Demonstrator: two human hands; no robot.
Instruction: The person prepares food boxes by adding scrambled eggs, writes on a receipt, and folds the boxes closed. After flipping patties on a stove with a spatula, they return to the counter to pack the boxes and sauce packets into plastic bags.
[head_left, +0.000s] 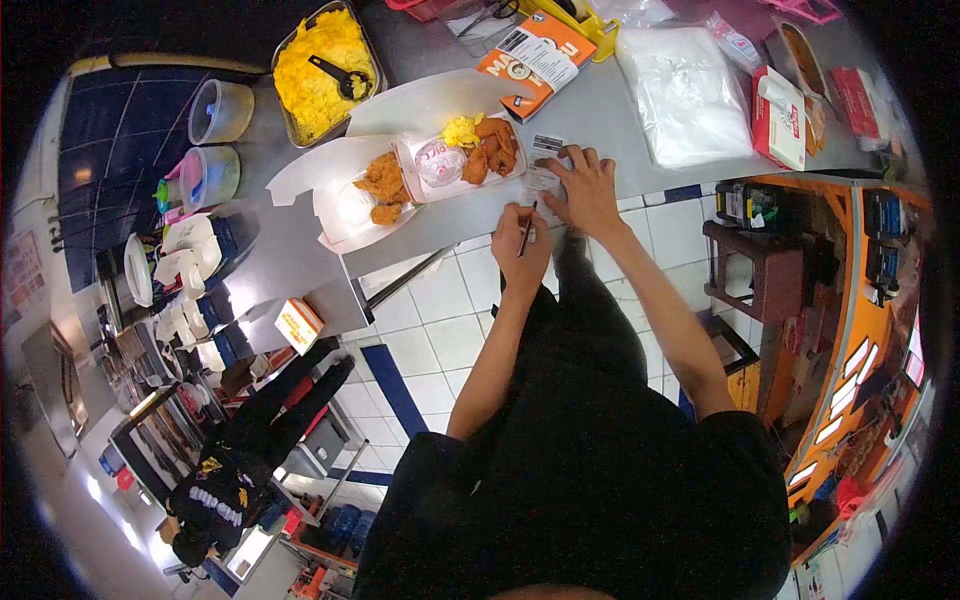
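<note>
My left hand (519, 250) is closed around a dark pen (525, 236), its tip pointing at a small white paper slip (541, 180) on the steel counter. My right hand (588, 188) lies with fingers spread over the slip's right side, pressing on it. Left of the slip stands an open box (436, 197) with a wrapped rice portion (439, 163), scrambled egg (462, 130) and fried chicken (491, 152). Beside it, a second open box (345, 238) contains fried chicken (384, 180) and a white wrapped item (354, 205).
A metal tray (374, 40) of scrambled egg has a black spoon (340, 76) in it. Behind the slip lies an orange printed carton (538, 62). Clear plastic bags (684, 95) are stacked at right. A co-worker in black (225, 490) is at lower left.
</note>
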